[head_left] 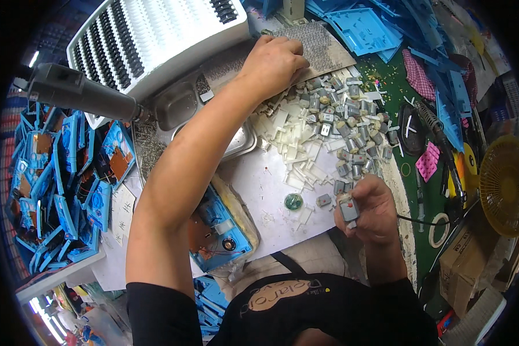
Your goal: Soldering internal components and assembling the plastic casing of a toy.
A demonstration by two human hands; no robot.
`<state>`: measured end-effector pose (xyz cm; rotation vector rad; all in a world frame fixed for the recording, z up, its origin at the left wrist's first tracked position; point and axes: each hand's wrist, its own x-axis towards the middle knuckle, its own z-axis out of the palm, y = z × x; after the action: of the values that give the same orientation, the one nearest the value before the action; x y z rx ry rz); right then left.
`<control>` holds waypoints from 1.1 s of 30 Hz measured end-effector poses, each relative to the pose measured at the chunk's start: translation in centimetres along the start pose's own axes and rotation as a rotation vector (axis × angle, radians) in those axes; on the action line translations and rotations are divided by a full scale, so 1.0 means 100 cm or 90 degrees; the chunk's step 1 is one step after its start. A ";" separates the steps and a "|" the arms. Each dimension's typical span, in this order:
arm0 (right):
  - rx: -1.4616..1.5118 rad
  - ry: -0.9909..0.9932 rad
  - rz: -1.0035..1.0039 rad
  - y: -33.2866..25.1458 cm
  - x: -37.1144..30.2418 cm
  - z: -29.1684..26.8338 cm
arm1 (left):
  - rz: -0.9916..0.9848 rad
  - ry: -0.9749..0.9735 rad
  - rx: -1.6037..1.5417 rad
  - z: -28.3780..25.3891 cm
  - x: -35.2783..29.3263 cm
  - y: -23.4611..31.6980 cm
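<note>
Held up in my right hand (378,210) is a small grey motor (348,210) with a red spot on its face, gripped between thumb and fingers. My left hand (274,63) reaches to the far side of the table, over the edge of a grey textured sheet (323,49). Its fingers curl downward, and their tips and anything in them are hidden. Between the hands spreads a heap of similar grey motors (357,124), with flat white plastic pieces (294,138) beside it. A single loose motor (323,200) lies near a round green-filled dish (293,201).
An opened blue casing (228,228) with wires sits below my left forearm. Blue casings fill a stack (63,179) at left; more blue panels (366,29) lie far right. A grey powered screwdriver (78,92), a white ribbed bin (155,40) and metal trays (179,106) stand beyond.
</note>
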<state>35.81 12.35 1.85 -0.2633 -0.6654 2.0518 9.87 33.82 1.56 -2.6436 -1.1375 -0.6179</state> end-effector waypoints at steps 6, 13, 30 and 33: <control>-0.016 0.024 -0.010 -0.007 -0.007 -0.008 | 0.007 -0.067 0.039 0.014 0.005 -0.007; -0.024 0.020 -0.020 -0.008 -0.014 -0.009 | 0.001 -0.095 0.049 0.017 0.014 0.001; -0.921 0.048 0.039 0.014 0.002 0.012 | -0.179 -0.092 -0.210 -0.142 -0.136 0.118; -1.089 -0.059 -0.011 0.021 0.017 0.008 | -0.267 -0.195 -0.242 -0.177 -0.179 0.145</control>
<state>33.07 12.60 1.48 -1.0670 -2.2905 0.9508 4.13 6.38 9.12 -2.9016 -1.8601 -0.5526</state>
